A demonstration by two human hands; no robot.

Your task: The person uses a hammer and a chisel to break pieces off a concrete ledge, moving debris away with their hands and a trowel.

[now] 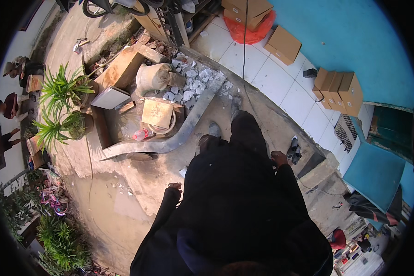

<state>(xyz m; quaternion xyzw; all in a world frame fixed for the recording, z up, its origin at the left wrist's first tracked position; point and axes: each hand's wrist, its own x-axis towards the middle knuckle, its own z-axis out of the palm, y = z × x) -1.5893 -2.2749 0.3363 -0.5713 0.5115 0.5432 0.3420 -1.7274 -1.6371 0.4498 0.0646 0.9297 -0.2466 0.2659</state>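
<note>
My left hand (175, 188) hangs beside the dark jacket, its fingers curled; whether it holds anything cannot be told. On the other side, my right hand (278, 158) hangs by the thigh, partly hidden by the sleeve, near a pair of dark sandals (294, 150) on the concrete. Ahead of the feet, a low curved cement curb (165, 145) borders a basin. White broken rubble (193, 79) lies by a filled, tied sack (151, 77). A square yellowish board (157, 113) rests on a coiled hose (172, 126), beside a plastic bottle with a red label (141, 134).
A cable (245, 51) crosses the white tiled floor (258, 69). Cardboard boxes (283, 45) stand along the blue wall. Potted plants (82, 125) and a muddy puddle (107, 207) lie on the left. Other people (12, 105) are at the far left.
</note>
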